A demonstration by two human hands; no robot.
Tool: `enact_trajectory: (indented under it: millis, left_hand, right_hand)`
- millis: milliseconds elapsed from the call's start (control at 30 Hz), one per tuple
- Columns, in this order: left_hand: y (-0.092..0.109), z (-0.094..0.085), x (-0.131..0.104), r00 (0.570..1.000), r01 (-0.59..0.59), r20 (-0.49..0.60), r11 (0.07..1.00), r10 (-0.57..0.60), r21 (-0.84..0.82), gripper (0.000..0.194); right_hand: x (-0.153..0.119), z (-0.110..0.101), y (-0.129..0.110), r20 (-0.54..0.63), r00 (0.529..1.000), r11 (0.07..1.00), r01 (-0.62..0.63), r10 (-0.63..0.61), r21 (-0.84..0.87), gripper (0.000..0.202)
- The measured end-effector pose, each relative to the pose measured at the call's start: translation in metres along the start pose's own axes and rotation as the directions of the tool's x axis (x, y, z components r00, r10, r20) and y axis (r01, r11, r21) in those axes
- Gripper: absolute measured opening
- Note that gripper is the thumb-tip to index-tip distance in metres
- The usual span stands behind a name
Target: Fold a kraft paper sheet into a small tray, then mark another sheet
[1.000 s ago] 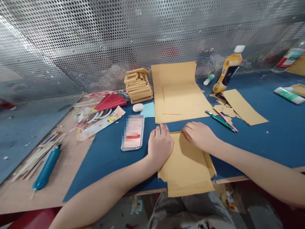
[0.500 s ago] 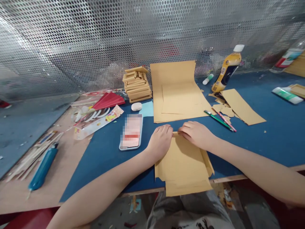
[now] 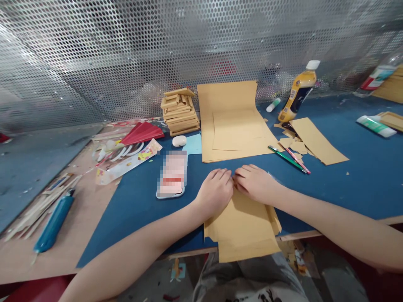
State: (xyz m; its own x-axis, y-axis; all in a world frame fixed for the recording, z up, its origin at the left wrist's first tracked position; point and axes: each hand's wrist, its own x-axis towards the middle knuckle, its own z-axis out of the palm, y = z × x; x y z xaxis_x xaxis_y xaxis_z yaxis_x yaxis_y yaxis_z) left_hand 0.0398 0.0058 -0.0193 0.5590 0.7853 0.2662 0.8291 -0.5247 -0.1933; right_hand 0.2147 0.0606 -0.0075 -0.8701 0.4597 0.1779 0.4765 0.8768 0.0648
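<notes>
A tan sheet of cardstock (image 3: 248,230) with folded side flaps lies at the table's front edge, its near end overhanging my lap. My left hand (image 3: 217,188) grips the sheet's far edge, fingers curled over it. Close beside it, my right hand (image 3: 253,182) is closed on the same edge, and the fingertips of both hands nearly meet. The far fold is mostly hidden under my fingers. Left of my left hand lies a phone (image 3: 171,174) with a blurred screen. Beyond my hands are larger tan sheets (image 3: 233,121), the back one bent up against the mesh.
A stack of folded tan card pieces (image 3: 181,111) stands behind the phone, near a white earbud case (image 3: 179,141). To the right are a green pen (image 3: 288,159), paper scraps (image 3: 298,147), a yellow drink bottle (image 3: 299,90) and a glue tube (image 3: 376,126). A blue-handled tool (image 3: 53,220) lies left.
Both hands have shifted slightly toward me along the far edge, and their fingers have drawn closer together and now cover more of the fold. The sheet stays at the table edge.
</notes>
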Motion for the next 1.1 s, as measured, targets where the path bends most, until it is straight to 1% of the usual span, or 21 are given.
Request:
enact_trajectory:
  millis: [100,167,267,433,533,633,700,800,933,1000,1100]
  left_hand:
    - [0.004,0.002,-0.001,1.000,-0.012,0.004,1.000,0.012,0.014,0.029]
    - [0.007,0.002,-0.002,1.000,-0.001,0.014,0.999,0.001,0.033,0.029]
    - [0.011,0.000,-0.003,0.999,0.033,0.029,0.997,-0.035,0.075,0.031]
    - [0.017,-0.005,-0.004,0.988,0.134,0.055,0.974,-0.147,0.183,0.036]
    - [0.021,-0.008,-0.005,0.976,0.186,0.067,0.952,-0.208,0.242,0.040]
    - [0.024,-0.012,-0.004,0.952,0.240,0.109,0.917,-0.287,0.318,0.048]
    - [0.024,-0.014,-0.004,0.939,0.253,0.142,0.908,-0.314,0.333,0.050]
    - [0.023,-0.015,-0.004,0.925,0.288,0.160,0.911,-0.344,0.296,0.055]
    - [0.017,-0.011,-0.006,0.906,0.380,0.100,0.894,-0.412,0.236,0.066]
    - [0.013,-0.008,-0.006,0.921,0.369,0.065,0.915,-0.383,0.160,0.061]
    - [0.008,-0.006,-0.004,0.964,0.260,0.043,0.965,-0.261,0.026,0.039]
  right_hand:
    - [-0.003,0.000,-0.006,0.017,1.000,0.999,0.017,-0.017,-0.029,0.019]
    - [-0.005,-0.003,-0.010,0.038,0.999,0.997,-0.004,0.007,-0.071,0.017]
    - [-0.007,-0.010,-0.016,0.095,0.992,0.987,-0.065,0.080,-0.146,0.015]
    - [-0.009,-0.022,-0.021,0.185,0.963,0.964,-0.157,0.198,-0.215,0.016]
    - [-0.009,-0.022,-0.020,0.162,0.957,0.952,-0.200,0.240,-0.231,0.015]
    - [-0.009,-0.019,-0.015,0.101,0.965,0.952,-0.217,0.242,-0.214,0.015]
    - [-0.009,-0.019,-0.011,0.068,0.967,0.954,-0.227,0.244,-0.197,0.016]
    - [-0.007,-0.019,-0.007,0.044,0.974,0.967,-0.215,0.223,-0.139,0.018]
    - [-0.004,-0.017,-0.005,0.031,0.986,0.985,-0.159,0.161,-0.063,0.024]
    - [-0.003,-0.014,-0.003,0.022,0.991,0.990,-0.131,0.132,-0.057,0.023]
    - [-0.001,-0.010,0.001,0.010,0.997,0.995,-0.080,0.081,-0.057,0.022]
